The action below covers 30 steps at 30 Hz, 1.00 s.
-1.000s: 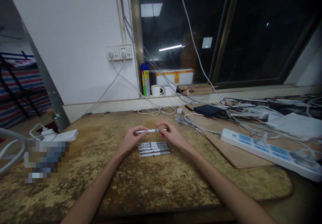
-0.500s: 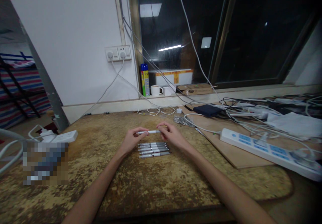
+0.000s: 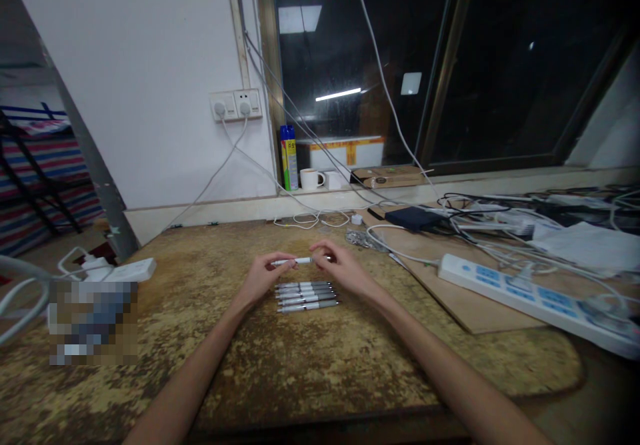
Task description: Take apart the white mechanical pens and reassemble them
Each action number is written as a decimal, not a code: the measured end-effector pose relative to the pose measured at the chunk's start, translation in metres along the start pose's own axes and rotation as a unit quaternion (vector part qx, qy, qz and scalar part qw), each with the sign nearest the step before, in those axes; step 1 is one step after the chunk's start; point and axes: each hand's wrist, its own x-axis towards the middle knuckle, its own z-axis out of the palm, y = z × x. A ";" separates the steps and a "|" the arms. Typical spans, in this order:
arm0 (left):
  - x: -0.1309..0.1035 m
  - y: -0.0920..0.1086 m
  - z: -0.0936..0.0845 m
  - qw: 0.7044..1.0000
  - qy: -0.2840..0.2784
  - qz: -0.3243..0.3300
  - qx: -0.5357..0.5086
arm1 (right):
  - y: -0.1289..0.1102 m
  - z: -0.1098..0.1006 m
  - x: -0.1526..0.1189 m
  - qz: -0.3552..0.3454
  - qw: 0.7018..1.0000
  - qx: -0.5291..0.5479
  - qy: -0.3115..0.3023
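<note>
A white pen lies crosswise between my two hands, just beyond a row of pens. My left hand pinches its left end between thumb and fingers. At the other end, my right hand has its fingers closed round the pen's grey part, and the tip there is largely hidden. Nearer to me, several white and grey pens rest side by side on the worn brown table, all pointing left to right.
On the right, a white power strip crosses a brown board near tangled cables. Another white strip sits at the left. A mug and spray can stand on the sill behind.
The fingers of my right hand have shifted slightly around the right end of the pen. My left hand keeps its pinch, and the row of pens is unchanged.
</note>
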 end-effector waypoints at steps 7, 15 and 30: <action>-0.001 -0.003 0.001 1.000 0.006 -0.012 -0.007 | -0.009 0.000 -0.002 0.003 1.000 -0.005 -0.019; 0.003 -0.004 -0.001 0.995 0.046 -0.054 -0.071 | 0.000 0.008 -0.002 0.038 0.992 0.101 -0.068; -0.004 0.006 0.015 0.984 -0.082 -0.060 -0.143 | -0.015 0.024 -0.001 -0.015 0.998 0.052 0.042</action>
